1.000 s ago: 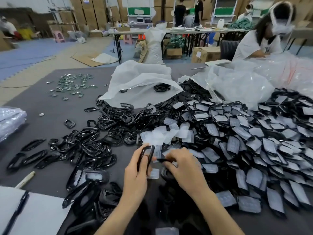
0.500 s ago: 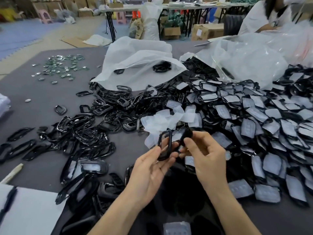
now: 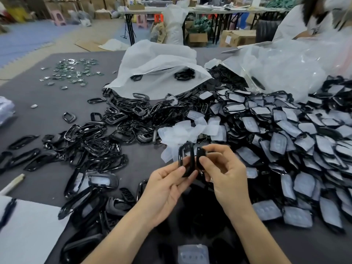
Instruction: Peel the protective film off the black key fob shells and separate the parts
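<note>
Head view: over a grey table (image 3: 47, 92), the left hand (image 3: 167, 185) pinches a black fob frame (image 3: 185, 161) and the right hand (image 3: 226, 174) pinches a smaller black piece (image 3: 201, 154), beside heaped film-covered shells (image 3: 285, 140); cardboard boxes (image 3: 198, 38) line the room behind

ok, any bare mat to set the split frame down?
Yes: grey mat between the silver badges and the frame pile, and the strip between that pile and the white pad. Right side is packed with filmed shells.
</note>
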Tool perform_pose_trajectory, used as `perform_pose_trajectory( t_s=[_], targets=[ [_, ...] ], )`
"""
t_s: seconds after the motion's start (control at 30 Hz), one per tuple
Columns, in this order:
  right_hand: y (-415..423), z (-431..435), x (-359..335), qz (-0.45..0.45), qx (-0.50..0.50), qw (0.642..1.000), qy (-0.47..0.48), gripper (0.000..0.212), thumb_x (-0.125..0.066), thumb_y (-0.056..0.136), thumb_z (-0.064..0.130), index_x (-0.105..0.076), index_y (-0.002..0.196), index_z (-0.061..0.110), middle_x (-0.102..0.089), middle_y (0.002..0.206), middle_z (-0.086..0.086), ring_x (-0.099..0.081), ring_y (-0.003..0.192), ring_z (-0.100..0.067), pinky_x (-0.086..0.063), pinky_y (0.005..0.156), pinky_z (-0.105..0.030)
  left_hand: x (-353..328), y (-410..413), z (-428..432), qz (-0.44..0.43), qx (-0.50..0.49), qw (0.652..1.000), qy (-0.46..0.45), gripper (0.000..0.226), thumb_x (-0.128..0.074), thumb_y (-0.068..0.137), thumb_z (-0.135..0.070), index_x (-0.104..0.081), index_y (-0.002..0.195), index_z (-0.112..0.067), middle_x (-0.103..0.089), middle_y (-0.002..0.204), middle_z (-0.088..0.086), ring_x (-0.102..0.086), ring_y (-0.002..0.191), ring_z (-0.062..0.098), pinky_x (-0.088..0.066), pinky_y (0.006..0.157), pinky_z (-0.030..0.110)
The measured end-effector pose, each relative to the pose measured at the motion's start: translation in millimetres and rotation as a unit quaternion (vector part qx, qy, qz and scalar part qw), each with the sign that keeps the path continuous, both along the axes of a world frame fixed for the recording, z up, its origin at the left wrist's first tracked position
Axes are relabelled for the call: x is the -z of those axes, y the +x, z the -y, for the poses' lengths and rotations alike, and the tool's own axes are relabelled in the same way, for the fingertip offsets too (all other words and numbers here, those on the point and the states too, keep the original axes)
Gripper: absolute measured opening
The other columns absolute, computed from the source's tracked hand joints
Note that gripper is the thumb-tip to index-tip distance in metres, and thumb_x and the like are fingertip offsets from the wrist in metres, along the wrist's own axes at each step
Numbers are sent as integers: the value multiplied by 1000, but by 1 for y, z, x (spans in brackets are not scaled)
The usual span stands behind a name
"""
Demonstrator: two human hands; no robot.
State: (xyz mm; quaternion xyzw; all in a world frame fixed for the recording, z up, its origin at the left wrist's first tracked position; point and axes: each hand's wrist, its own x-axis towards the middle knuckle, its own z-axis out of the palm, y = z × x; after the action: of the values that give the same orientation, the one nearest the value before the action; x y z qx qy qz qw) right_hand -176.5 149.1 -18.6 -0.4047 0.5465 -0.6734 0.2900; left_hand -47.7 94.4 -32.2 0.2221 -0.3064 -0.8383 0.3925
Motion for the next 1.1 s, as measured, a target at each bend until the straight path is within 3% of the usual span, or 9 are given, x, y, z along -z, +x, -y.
perform_pose_trajectory(
  t_s=[0.07, 0.2, 0.3, 0.43, 0.53, 0.67, 0.77, 0.93, 1.1],
  targets=[
    [-1, 1, 1, 1, -3, 1000, -2, 30, -66, 86, 2, -62, 85, 32, -66, 74, 0, -57, 59, -10, -48, 53, -21, 2, 0, -1, 3, -7, 1000, -10, 27, -55, 81, -2, -74, 99, 2, -68, 114, 22, -72, 91, 18, -57, 79, 25],
    [-6, 1, 2, 37, 15, 999, -21, 25, -65, 87, 1, -63, 96, 24, -68, 79, 6, -65, 69, -10, -53, 62, -20, 3, 1, 1, 28, -41, 997, -59, 26, -57, 80, -4, -74, 99, 1, -69, 112, 21, -69, 104, 28, -56, 79, 22],
    [-10, 1, 3, 44, 33, 998, -12, 24, -68, 85, 6, -70, 87, 30, -71, 81, 5, -64, 73, -8, -50, 69, -17, 5, 1, 2, 70, -91, 987, -111, 27, -51, 87, 2, -77, 88, -3, -72, 109, 17, -67, 106, 32, -54, 82, 20],
    [-13, 0, -3, 188, -34, 980, -60, 17, -67, 80, 8, -71, 78, 24, -69, 79, -5, -60, 62, -12, -48, 57, -19, 5, 3, 2, 130, -106, 974, -151, 56, -33, 95, 16, -79, 79, -11, -71, 93, 18, -74, 80, 23, -56, 69, 20],
    [-15, -2, -8, 294, -112, 943, -107, 9, -69, 72, 7, -70, 75, 15, -69, 96, -9, -70, 84, -21, -54, 74, -20, 5, 5, 2, 138, -95, 976, -138, 49, -36, 94, 12, -79, 85, -9, -51, 94, 25, -73, 75, 24, -57, 68, 23],
    [-18, -5, -11, 359, -172, 908, -127, 16, -60, 83, 3, -67, 73, 13, -69, 100, -7, -70, 95, -21, -54, 79, -19, 5, 3, 1, 137, -110, 974, -146, 16, -63, 80, -14, -78, 85, -15, -67, 87, 18, -72, 73, 21, -57, 66, 23],
    [-17, -7, -12, 362, -243, 890, -132, 9, -71, 82, 11, -66, 76, 16, -68, 106, -2, -68, 101, -20, -54, 83, -22, 7, 4, 1, 145, -116, 972, -147, 16, -69, 70, -18, -77, 83, -16, -71, 84, 10, -72, 72, 22, -57, 65, 24],
    [-19, -11, -11, 372, -320, 860, -136, 53, -18, 99, -2, -64, 83, 19, -63, 123, 1, -65, 105, -19, -52, 86, -26, 7, 6, 2, 161, -112, 969, -150, 14, -69, 72, -18, -76, 84, -17, -68, 83, 9, -71, 70, 21, -56, 63, 24],
    [-20, -10, -9, 362, -355, 848, -155, 46, -20, 94, 4, -63, 85, 19, -57, 132, 3, -64, 103, -19, -50, 86, -28, 7, 6, 2, 173, -102, 965, -166, 28, -56, 90, 3, -73, 87, -20, -65, 92, 17, -63, 62, 16, -54, 60, 23]
  ],
)
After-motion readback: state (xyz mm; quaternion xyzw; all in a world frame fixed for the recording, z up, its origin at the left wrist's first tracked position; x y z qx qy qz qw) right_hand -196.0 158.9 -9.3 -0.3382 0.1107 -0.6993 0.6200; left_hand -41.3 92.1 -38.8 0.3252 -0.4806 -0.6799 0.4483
